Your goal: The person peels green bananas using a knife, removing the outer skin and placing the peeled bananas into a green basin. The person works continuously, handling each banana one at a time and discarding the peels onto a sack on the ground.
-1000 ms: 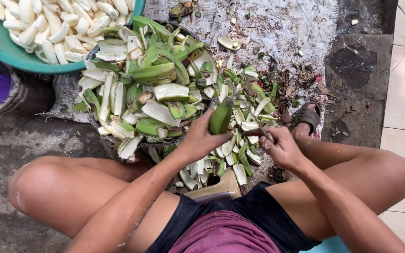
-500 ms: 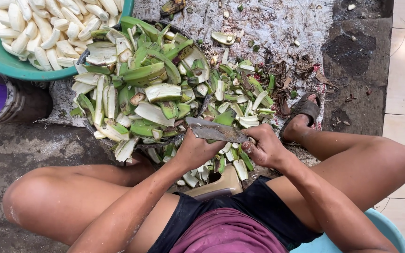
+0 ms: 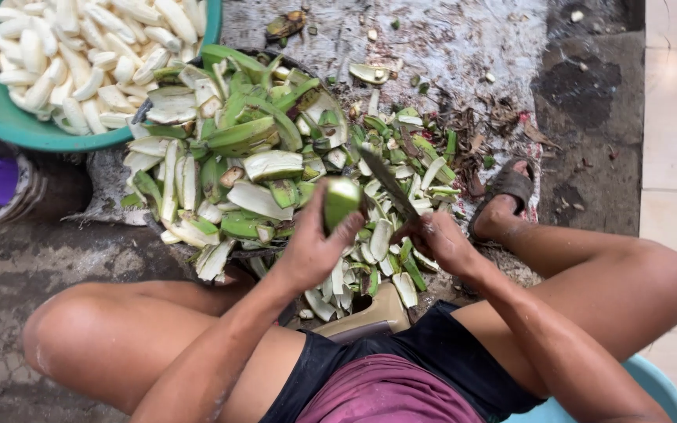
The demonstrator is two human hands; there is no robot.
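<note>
Head view: looking straight down at someone sitting low over a big mess of peels on the ground
Left hand [image 3: 311,249]: clamped around a green plantain [image 3: 342,202], fingers wrapped round its lower half, cut end pointing up and away from the body
Right hand [image 3: 438,239]: closed tight on the handle of a knife [image 3: 389,185], just right of the left hand
Key relation: blade runs up-left from the right hand, its tip close beside the plantain's top; plantain's long axis is roughly upright, leaning slightly right
Peel pile [image 3: 237,149]: heaped beyond both hands, mostly up-left
Green basin [image 3: 9,125]: far up-left, full of peeled white plantains
Ground: rough grey concrete [image 3: 464,39], pale tile to the right
Also: sandalled foot [image 3: 503,188] just beyond the right hand
</note>
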